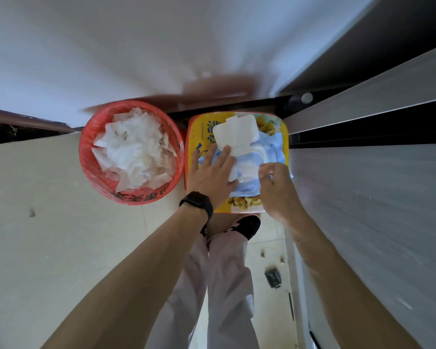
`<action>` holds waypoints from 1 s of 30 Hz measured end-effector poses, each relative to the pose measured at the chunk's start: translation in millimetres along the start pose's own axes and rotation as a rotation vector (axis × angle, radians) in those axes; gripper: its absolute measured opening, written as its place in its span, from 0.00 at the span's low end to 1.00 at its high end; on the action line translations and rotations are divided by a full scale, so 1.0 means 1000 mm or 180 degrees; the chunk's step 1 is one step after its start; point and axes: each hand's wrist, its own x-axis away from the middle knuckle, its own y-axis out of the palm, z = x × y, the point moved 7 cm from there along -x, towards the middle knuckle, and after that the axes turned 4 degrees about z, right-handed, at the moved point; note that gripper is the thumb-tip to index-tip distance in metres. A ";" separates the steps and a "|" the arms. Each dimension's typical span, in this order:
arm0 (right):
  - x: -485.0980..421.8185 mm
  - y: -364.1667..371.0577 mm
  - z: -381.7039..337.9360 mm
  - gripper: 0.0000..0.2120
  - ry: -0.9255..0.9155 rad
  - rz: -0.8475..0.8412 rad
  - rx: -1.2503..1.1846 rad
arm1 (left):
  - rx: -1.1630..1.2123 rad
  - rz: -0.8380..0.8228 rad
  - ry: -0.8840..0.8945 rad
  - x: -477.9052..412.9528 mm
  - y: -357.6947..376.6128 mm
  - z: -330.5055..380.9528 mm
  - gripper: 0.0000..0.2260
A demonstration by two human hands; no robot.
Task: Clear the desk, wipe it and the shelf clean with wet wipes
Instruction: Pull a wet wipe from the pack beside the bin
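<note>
Now, just right of the red bin (86, 157), the wipe pack (275, 147) is pinned by the spread left hand (212, 173) while a wipe (246, 170) is pinched at its opening by the right hand (277, 190); pulled too sharply, several could be dragged out together

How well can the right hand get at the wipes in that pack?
Probably yes. The white lid of the wipe pack is flipped open, the left hand presses the pack down, and the right hand is at the opening.
</note>
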 end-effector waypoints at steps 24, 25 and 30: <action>0.134 -0.131 0.020 0.05 0.0657 0.1657 -0.1603 | -0.0911 0.0130 0.1649 0.008 -0.012 0.041 0.22; 0.133 -0.130 0.022 0.05 0.0666 0.1665 -0.1583 | -0.0976 -0.0081 0.1684 0.007 -0.007 0.044 0.25; 0.130 -0.118 0.028 0.10 0.0689 0.1656 -0.1533 | -0.1173 -0.0645 0.1380 0.002 0.006 0.056 0.28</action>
